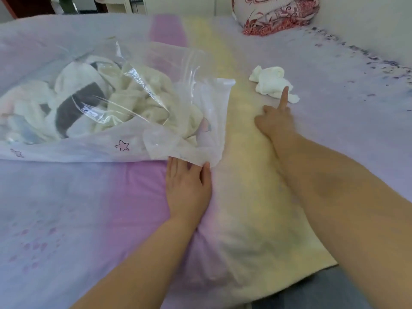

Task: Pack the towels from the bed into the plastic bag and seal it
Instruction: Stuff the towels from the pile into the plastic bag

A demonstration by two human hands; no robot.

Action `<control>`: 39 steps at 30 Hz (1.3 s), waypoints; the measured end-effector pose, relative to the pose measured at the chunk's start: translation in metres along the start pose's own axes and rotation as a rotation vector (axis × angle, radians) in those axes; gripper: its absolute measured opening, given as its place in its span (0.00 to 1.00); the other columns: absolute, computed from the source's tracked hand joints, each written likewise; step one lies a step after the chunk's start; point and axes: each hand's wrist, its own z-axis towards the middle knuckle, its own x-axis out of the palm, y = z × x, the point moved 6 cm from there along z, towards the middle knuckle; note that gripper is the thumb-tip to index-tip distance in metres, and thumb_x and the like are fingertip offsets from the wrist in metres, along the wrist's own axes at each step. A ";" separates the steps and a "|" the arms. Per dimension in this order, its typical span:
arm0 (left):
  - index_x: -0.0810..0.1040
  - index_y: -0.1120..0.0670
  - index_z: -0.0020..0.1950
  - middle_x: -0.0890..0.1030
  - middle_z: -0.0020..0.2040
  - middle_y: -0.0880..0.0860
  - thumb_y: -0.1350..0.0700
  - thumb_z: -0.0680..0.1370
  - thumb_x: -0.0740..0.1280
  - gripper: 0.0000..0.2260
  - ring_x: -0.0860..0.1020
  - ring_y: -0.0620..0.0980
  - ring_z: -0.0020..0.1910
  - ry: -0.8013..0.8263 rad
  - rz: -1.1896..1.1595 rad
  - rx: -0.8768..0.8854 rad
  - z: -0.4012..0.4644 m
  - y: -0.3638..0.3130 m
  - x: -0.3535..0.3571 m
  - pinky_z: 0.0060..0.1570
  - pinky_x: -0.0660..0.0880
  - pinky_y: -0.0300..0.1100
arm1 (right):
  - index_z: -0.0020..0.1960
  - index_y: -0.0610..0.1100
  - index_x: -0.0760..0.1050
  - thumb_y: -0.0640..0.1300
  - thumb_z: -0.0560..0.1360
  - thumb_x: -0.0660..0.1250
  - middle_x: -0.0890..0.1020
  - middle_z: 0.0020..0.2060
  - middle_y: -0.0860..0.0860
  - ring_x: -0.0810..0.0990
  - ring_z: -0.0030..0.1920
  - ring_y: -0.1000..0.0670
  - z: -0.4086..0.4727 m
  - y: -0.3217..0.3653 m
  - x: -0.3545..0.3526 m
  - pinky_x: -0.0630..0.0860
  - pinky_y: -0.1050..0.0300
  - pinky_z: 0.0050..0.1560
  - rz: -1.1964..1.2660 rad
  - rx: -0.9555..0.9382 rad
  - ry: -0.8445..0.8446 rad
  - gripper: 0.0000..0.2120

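A clear plastic bag [182, 70] lies on the bed at the left, its mouth facing right, with several cream, white and grey towels [124, 101] inside. My left hand [187, 186] pinches the lower corner of the bag's mouth. A crumpled white towel [270, 82] lies loose on the bed to the right of the bag. My right hand [275, 121] rests just in front of that towel, its forefinger stretched out and the tip touching the towel, the other fingers curled.
The bed [89, 219] has a pastel lilac, pink and yellow cover. A folded red-and-white patterned quilt [276, 14] sits at the far right near the wall. Dark furniture stands beyond the far edge at the top left.
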 end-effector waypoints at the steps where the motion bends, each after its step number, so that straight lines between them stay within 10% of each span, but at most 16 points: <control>1: 0.83 0.60 0.50 0.81 0.56 0.63 0.56 0.78 0.67 0.09 0.76 0.65 0.60 0.003 0.007 0.002 0.001 -0.001 0.001 0.64 0.68 0.59 | 0.63 0.56 0.71 0.53 0.71 0.57 0.32 0.75 0.52 0.67 0.65 0.40 0.016 -0.005 0.004 0.68 0.46 0.62 0.006 0.051 0.043 0.21; 6: 0.83 0.59 0.52 0.81 0.56 0.60 0.56 0.78 0.66 0.10 0.76 0.63 0.60 -0.045 0.012 0.043 -0.003 -0.004 0.003 0.63 0.69 0.57 | 0.77 0.46 0.35 0.58 0.71 0.60 0.61 0.75 0.46 0.70 0.68 0.40 0.055 -0.030 0.015 0.65 0.47 0.66 0.140 0.190 0.116 0.46; 13: 0.83 0.59 0.52 0.81 0.55 0.61 0.55 0.78 0.66 0.10 0.76 0.64 0.59 -0.069 0.038 0.054 -0.004 -0.005 0.000 0.63 0.69 0.58 | 0.72 0.40 0.60 0.49 0.72 0.60 0.56 0.74 0.47 0.73 0.62 0.39 0.020 -0.013 0.000 0.71 0.44 0.60 0.145 -0.023 -0.092 0.30; 20: 0.83 0.60 0.49 0.81 0.52 0.60 0.57 0.77 0.66 0.08 0.76 0.63 0.56 -0.071 -0.160 0.008 -0.006 -0.004 -0.010 0.56 0.72 0.56 | 0.53 0.39 0.80 0.36 0.71 0.64 0.79 0.53 0.41 0.80 0.49 0.42 -0.107 0.049 -0.038 0.75 0.54 0.46 0.370 -0.480 -0.575 0.12; 24: 0.82 0.63 0.52 0.77 0.55 0.59 0.62 0.75 0.64 0.10 0.77 0.58 0.53 -0.183 -0.507 -0.085 -0.011 0.000 -0.034 0.48 0.76 0.53 | 0.48 0.37 0.82 0.29 0.70 0.66 0.78 0.40 0.40 0.77 0.35 0.45 -0.180 0.076 -0.073 0.75 0.51 0.35 0.475 -0.652 -0.758 0.10; 28: 0.80 0.62 0.59 0.72 0.61 0.52 0.62 0.74 0.61 0.16 0.69 0.30 0.53 -0.268 -0.712 -0.178 -0.036 0.013 -0.059 0.47 0.69 0.26 | 0.52 0.38 0.77 0.27 0.72 0.62 0.76 0.43 0.48 0.73 0.38 0.48 -0.232 0.091 -0.112 0.74 0.52 0.37 0.779 -0.696 -0.797 0.12; 31: 0.79 0.62 0.58 0.74 0.60 0.58 0.59 0.75 0.59 0.16 0.70 0.35 0.57 -0.301 -0.745 -0.158 -0.065 0.026 -0.077 0.54 0.64 0.22 | 0.53 0.40 0.72 0.31 0.74 0.60 0.74 0.44 0.53 0.73 0.43 0.52 -0.274 0.101 -0.122 0.71 0.57 0.46 0.879 -0.805 -0.842 0.11; 36: 0.79 0.64 0.58 0.73 0.59 0.56 0.62 0.76 0.58 0.15 0.68 0.34 0.59 -0.286 -0.730 -0.161 -0.077 0.036 -0.086 0.61 0.62 0.26 | 0.50 0.42 0.80 0.35 0.73 0.63 0.77 0.55 0.41 0.74 0.58 0.50 -0.235 0.091 -0.089 0.72 0.52 0.59 0.704 -0.430 -0.588 0.10; 39: 0.78 0.64 0.60 0.72 0.60 0.55 0.67 0.75 0.59 0.15 0.69 0.41 0.60 -0.272 -0.710 -0.194 -0.075 0.034 -0.083 0.63 0.61 0.26 | 0.72 0.51 0.66 0.58 0.74 0.67 0.51 0.77 0.44 0.55 0.76 0.43 -0.182 0.066 -0.049 0.55 0.45 0.75 0.441 -0.089 -0.065 0.29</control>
